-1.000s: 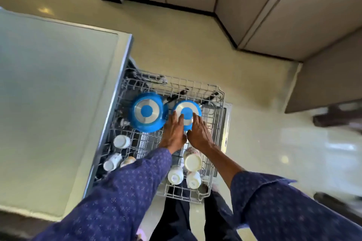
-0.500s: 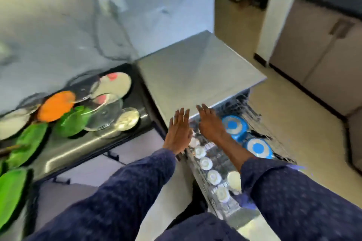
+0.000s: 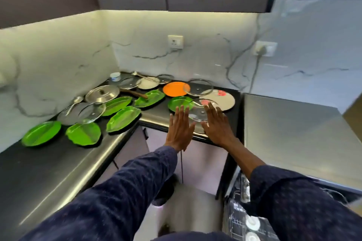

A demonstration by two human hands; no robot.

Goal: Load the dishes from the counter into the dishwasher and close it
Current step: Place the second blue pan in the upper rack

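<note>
My left hand (image 3: 180,128) and my right hand (image 3: 216,123) are stretched out with straight fingers, empty, on either side of a clear glass lid (image 3: 198,112) at the near edge of the black counter (image 3: 58,154). Behind the lid lie a round green plate (image 3: 179,102), an orange plate (image 3: 174,89), another glass lid (image 3: 197,87) and a white plate with red marks (image 3: 223,100). Several green leaf-shaped plates (image 3: 123,118) spread to the left. The dishwasher rack (image 3: 242,219) with white cups shows at the bottom right.
A steel lid (image 3: 102,94), more glass lids, spoons and a wooden-handled tool (image 3: 135,93) lie at the counter's back corner. The dishwasher's steel top (image 3: 293,129) is to the right. Wall sockets (image 3: 175,41) sit on the marble backsplash.
My view has swung from the dishwasher rack to the counter. Both hands left the blue pans in the rack and now reach out beside the glass lid.
</note>
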